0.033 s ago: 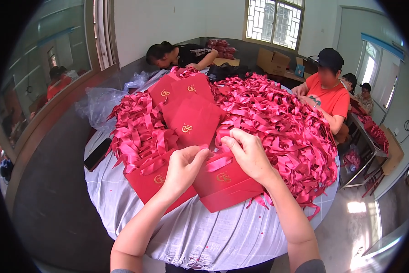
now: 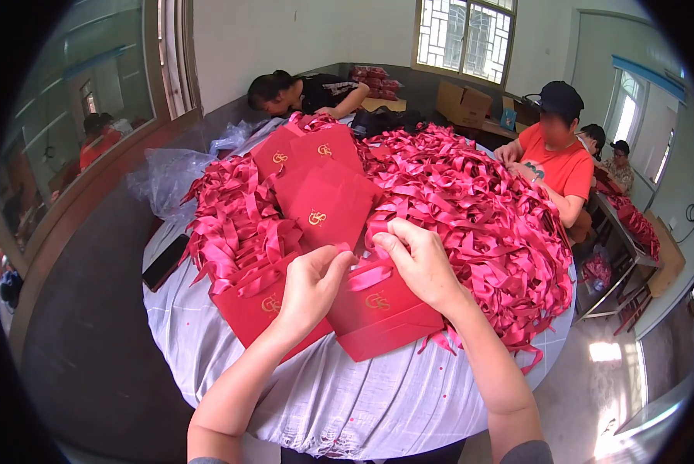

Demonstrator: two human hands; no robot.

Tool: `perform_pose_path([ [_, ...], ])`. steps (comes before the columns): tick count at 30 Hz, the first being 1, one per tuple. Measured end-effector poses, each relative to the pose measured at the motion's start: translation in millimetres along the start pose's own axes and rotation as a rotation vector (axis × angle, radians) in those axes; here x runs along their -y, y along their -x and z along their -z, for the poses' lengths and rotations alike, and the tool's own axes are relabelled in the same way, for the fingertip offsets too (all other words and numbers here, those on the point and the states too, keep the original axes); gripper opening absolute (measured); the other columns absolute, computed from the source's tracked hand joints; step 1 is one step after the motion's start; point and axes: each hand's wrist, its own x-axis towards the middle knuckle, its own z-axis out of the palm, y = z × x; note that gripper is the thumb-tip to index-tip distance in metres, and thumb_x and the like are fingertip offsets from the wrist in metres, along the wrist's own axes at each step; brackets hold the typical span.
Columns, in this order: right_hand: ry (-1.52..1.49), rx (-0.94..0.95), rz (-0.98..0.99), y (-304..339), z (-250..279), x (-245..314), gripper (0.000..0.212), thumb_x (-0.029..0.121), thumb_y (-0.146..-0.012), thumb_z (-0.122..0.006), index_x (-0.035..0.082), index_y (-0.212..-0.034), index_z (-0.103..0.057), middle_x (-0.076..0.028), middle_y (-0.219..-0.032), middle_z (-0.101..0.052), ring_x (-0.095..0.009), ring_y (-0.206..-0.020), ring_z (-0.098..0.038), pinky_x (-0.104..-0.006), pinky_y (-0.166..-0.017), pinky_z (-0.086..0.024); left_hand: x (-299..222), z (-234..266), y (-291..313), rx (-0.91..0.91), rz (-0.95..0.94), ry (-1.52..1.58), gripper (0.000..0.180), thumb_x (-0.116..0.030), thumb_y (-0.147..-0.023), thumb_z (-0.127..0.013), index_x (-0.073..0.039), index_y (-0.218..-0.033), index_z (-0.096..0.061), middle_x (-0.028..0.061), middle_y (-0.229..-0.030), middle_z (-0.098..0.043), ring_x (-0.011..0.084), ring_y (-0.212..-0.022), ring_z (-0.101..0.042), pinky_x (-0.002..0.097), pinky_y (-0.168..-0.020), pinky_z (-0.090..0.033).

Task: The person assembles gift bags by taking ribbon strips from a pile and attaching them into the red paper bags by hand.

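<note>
Red paper gift bag (image 2: 389, 321) lies askew on cloth-covered counter (image 2: 208, 348) just below both hands, on person's side; pink ribbon (image 2: 370, 277) along its top runs crosswise, rising left to right. Left hand (image 2: 314, 284) and right hand (image 2: 423, 259) each pinch thumb to fingers, apparently on ribbon, hands apart; exact grip unclear. Right hand nearer, overhanging bag's upper right corner. Second red bag (image 2: 239, 312) beneath left wrist; beyond, stacked red bags (image 2: 335, 193), ribbon heap (image 2: 478, 232) to right, black smartphone (image 2: 165, 263) at left.
</note>
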Motion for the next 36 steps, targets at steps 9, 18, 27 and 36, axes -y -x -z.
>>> perform_pose_path([
  [9, -0.034, 0.033, -0.036, -1.6, -10.3, -18.2, 0.021, 0.014, -0.091, -0.058, -0.004, -0.08, -0.055, -0.009, -0.071, -0.062, -0.009, -0.07, -0.058, -0.0273, -0.064, -0.047, 8.6, -6.9, -1.6, -0.245, -0.226, -0.301, 0.02, -0.013, -0.092, -0.056, 0.002, -0.08, -0.05, 0.0224, -0.063, -0.053, 0.0299, -0.051, -0.055, 0.035, -0.05, -0.042],
  [18, -0.693, 0.528, -0.444, -8.1, 14.0, -46.1, 0.022, 0.021, -0.091, -0.06, 0.001, -0.1, -0.064, 0.001, -0.079, -0.062, -0.008, -0.073, -0.057, -0.0215, -0.065, -0.046, -1.3, -18.8, 10.0, -0.048, -0.294, -0.346, 0.013, -0.008, -0.089, -0.059, 0.0, -0.081, -0.052, 0.0226, -0.062, -0.052, 0.0398, -0.057, -0.056, 0.0362, -0.046, -0.041],
  [27, -1.012, 0.548, -0.473, -9.4, 3.0, -57.9, 0.024, 0.026, -0.089, -0.064, 0.004, -0.096, -0.064, 0.004, -0.069, -0.054, -0.006, -0.055, -0.049, -0.0221, -0.053, -0.042, 3.7, -29.1, 19.9, 0.111, -0.293, -0.413, 0.017, -0.011, -0.089, -0.061, 0.0, -0.079, -0.051, 0.0239, -0.061, -0.052, 0.0424, -0.059, -0.055, 0.041, -0.046, -0.041],
  [36, -0.987, 0.412, -0.373, -10.1, -10.1, -63.1, 0.023, 0.024, -0.096, -0.052, 0.002, -0.102, -0.056, -0.011, -0.099, -0.064, -0.016, -0.085, -0.063, -0.0293, -0.075, -0.051, 13.2, -28.3, 15.9, 0.055, -0.262, -0.348, 0.03, -0.017, -0.088, -0.065, 0.003, -0.071, -0.05, 0.0221, -0.053, -0.044, 0.0298, -0.042, -0.042, 0.0357, -0.043, -0.037],
])
